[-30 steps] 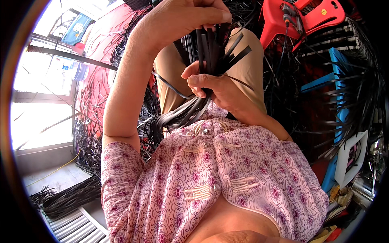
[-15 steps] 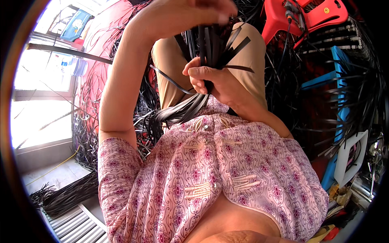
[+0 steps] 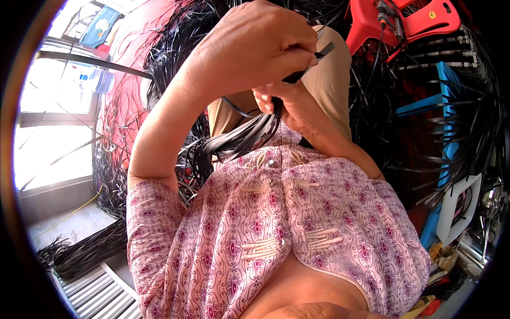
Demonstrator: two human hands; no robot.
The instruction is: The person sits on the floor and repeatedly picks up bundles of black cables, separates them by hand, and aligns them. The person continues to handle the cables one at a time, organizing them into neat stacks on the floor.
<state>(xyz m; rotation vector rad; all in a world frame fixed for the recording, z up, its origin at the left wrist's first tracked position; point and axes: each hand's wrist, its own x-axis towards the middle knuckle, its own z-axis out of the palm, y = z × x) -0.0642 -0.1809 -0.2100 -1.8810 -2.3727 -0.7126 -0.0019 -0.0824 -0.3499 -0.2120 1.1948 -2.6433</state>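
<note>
My right hand (image 3: 297, 109) is closed around a bundle of flat black strips (image 3: 241, 137) in front of my lap. The loose ends of the bundle trail down to the left, across my shirt front. My left hand (image 3: 260, 45) is just above, its thumb and fingers closed on the upper part of the same strips. A dark strip end (image 3: 325, 51) pokes out past its fingertips. The back of my left hand hides most of the upper bundle.
Loose black strips (image 3: 178, 50) lie heaped on the red floor to the left. A red plastic chair (image 3: 366, 24) with a tool on it stands at the far right. Nearer on that side are a blue frame (image 3: 449, 127) draped with strips and a white frame (image 3: 459, 210).
My left hand has come down and to the near side, from above the strips to closing on them. The upper strips, fanned out before, are now mostly covered. My right hand keeps its grip.
</note>
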